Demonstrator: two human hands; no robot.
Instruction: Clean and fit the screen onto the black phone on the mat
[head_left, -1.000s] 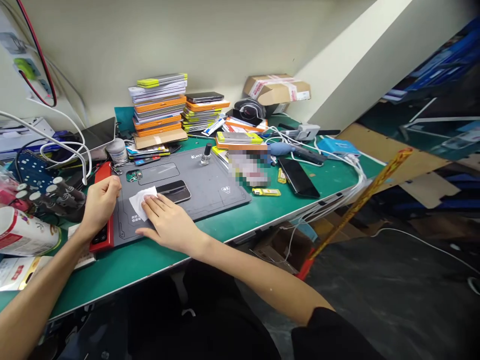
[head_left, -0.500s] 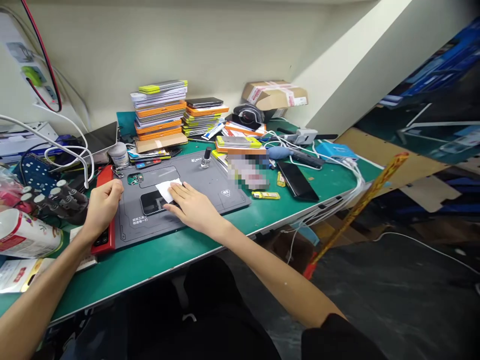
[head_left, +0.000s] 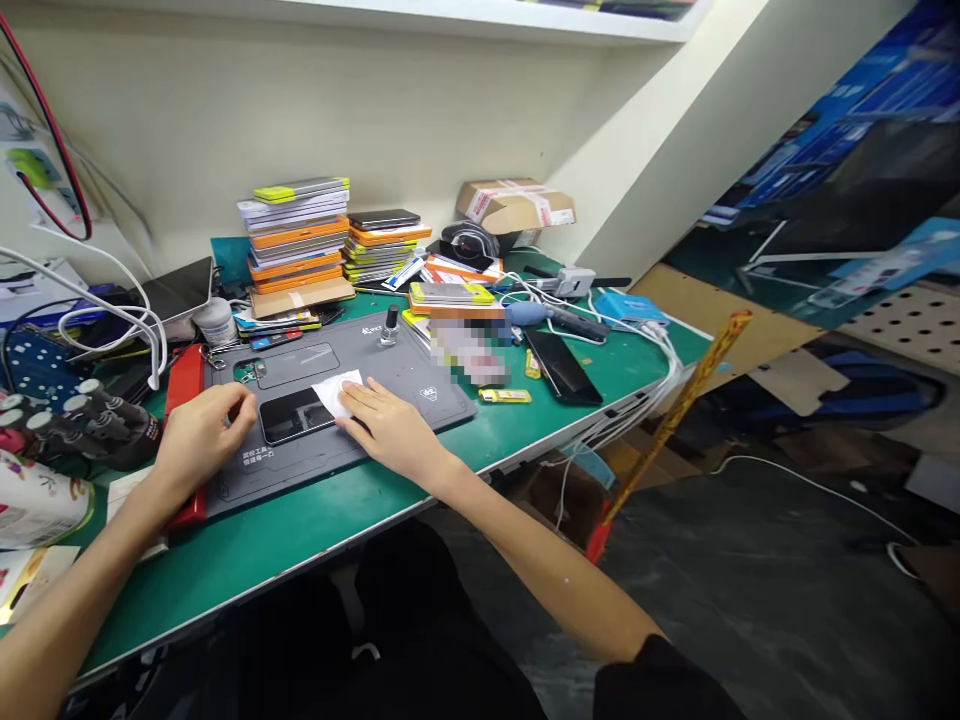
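A dark phone [head_left: 289, 415] lies flat on a grey work mat [head_left: 390, 375] on the green table. My right hand [head_left: 386, 428] lies flat with fingers stretched out, pressing a white wipe [head_left: 336, 390] onto the phone's right end. My left hand [head_left: 199, 440] rests at the mat's left edge beside the phone's left end, fingers curled, with nothing visible in them. A red phone [head_left: 184, 375] lies along the mat's left edge, partly under that hand.
Stacks of orange and grey boxes [head_left: 300, 240] stand at the back. A small bottle [head_left: 390, 325], a black phone [head_left: 562, 365], white cables [head_left: 645, 340] and a cardboard box [head_left: 514, 205] lie to the right. Capped bottles [head_left: 82, 420] crowd the left.
My right hand slid the white wipe from the phone's left end to its right end. The left hand shifted slightly right, toward the phone. The view tilted.
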